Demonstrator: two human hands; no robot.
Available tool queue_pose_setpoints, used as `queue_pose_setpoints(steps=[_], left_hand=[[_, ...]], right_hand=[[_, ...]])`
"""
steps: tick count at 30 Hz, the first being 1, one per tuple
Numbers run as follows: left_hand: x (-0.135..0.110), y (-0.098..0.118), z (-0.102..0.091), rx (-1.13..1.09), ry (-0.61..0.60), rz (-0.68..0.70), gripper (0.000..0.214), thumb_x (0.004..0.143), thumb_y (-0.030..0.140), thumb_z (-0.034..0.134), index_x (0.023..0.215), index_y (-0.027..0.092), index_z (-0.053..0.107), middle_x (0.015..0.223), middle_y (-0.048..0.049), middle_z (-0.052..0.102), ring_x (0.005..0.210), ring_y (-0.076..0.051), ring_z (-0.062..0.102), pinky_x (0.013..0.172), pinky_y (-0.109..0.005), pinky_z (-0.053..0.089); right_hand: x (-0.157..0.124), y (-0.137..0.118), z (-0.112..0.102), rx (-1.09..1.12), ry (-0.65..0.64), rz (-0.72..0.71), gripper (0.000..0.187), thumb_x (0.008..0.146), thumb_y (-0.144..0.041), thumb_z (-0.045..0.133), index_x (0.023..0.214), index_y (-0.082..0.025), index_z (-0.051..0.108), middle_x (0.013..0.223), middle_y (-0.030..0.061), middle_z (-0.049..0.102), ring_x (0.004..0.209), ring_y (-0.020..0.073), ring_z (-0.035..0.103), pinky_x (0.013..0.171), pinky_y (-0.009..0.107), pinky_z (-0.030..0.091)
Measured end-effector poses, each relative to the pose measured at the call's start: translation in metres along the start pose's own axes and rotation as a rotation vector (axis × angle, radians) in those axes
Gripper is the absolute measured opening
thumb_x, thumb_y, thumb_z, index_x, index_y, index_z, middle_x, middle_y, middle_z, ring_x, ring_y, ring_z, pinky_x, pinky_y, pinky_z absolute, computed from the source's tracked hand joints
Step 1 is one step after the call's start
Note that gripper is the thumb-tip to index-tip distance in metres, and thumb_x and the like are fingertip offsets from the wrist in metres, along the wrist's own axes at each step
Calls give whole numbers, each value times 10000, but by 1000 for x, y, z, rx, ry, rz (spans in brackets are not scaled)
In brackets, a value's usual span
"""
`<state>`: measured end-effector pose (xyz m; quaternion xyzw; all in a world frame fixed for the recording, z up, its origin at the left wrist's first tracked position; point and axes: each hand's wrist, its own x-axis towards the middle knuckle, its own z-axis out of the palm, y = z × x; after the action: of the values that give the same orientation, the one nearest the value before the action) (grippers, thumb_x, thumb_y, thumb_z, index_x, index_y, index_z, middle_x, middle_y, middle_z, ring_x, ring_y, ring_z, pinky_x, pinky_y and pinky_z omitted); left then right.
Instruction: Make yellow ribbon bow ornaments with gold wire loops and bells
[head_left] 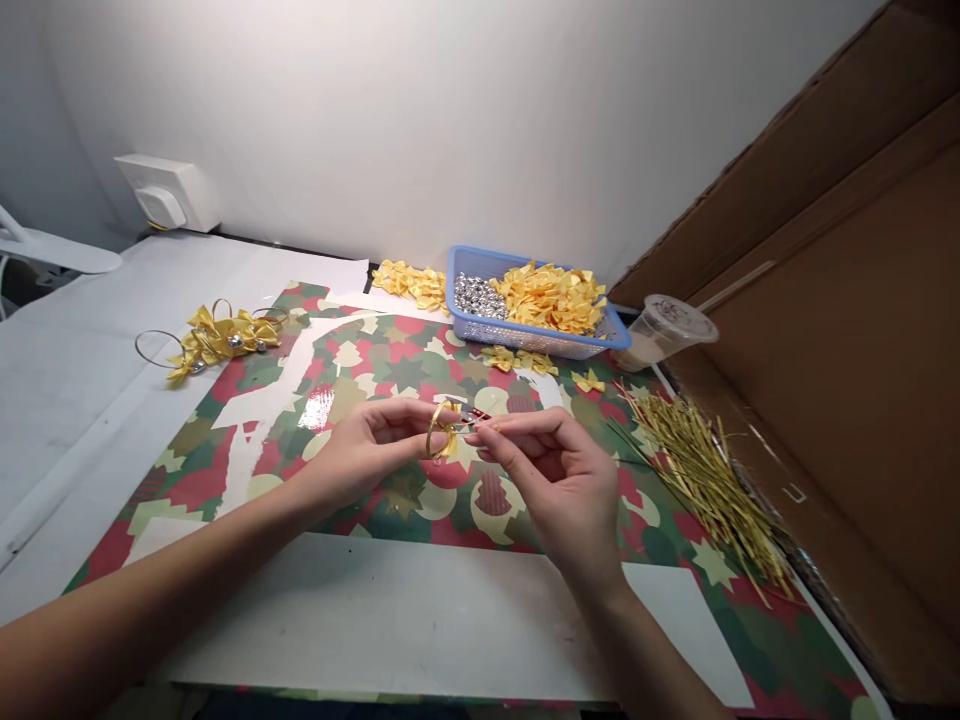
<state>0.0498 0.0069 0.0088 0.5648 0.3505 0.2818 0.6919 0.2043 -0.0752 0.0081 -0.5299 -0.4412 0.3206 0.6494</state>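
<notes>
My left hand (pixel 367 445) pinches a small gold wire loop with a yellow ribbon bow (pixel 442 432) above the patterned paper. My right hand (pixel 551 470) pinches the same piece from the right, fingertips pressed together on its end. Both hands meet over the middle of the table. A pile of finished gold loops with bows and silver bells (pixel 217 338) lies at the left. A blue basket (pixel 480 330) behind the hands holds silver bells and yellow bows.
Red and green patterned wrapping paper (pixel 390 500) covers the white table. Gold twist wires (pixel 701 470) lie heaped at the right beside a cardboard wall (pixel 847 330). A lidded plastic cup (pixel 664 330) stands near the basket. Loose bows (pixel 409 282) lie behind; a wall socket (pixel 165 195) sits far left.
</notes>
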Motion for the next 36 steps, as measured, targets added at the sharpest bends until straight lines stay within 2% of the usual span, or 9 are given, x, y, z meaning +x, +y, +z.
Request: queue_pose_setpoints(steps=[9,17,23,29,36], left_hand=[[-1,2,0,-20,-17,3,217,682,295,774,880,205,761,900,-47,736,809,-167,668,711,-244,554],[-1,3,0,-17,-12,-2,230,675,294,775,885,200,758,1015,-72,734,894,-209,677,736,-273,563],[-2,4,0,-44,-2,-8,221,675,280,783,882,207,757,1055,-65,730,971,-229,670,794,-284,559],[-1,4,1,-50,19,-30,244,680,297,785,902,203,752,1012,-70,739,955,-236,676,793,-298,563],[-2,1,-1,-70,-13,-45,267,714,327,765,952,209,738,1001,-71,738,947,-228,678,784,-304,571]], right_hand=[[3,1,-1,81,-44,66,75,779,-208,723,759,-206,650,732,-22,731,700,117,721,651,182,598],[1,3,-2,64,-10,78,82,780,-199,721,752,-207,644,749,-26,733,724,114,718,681,187,593],[-3,3,3,-19,56,-20,108,773,-189,722,721,-208,629,744,-27,721,714,131,711,649,219,594],[-6,3,5,-49,71,-21,122,774,-227,721,727,-209,610,762,6,719,720,178,710,563,268,599],[-6,2,5,-29,78,-43,117,784,-195,711,731,-210,608,759,-12,717,695,146,703,580,237,588]])
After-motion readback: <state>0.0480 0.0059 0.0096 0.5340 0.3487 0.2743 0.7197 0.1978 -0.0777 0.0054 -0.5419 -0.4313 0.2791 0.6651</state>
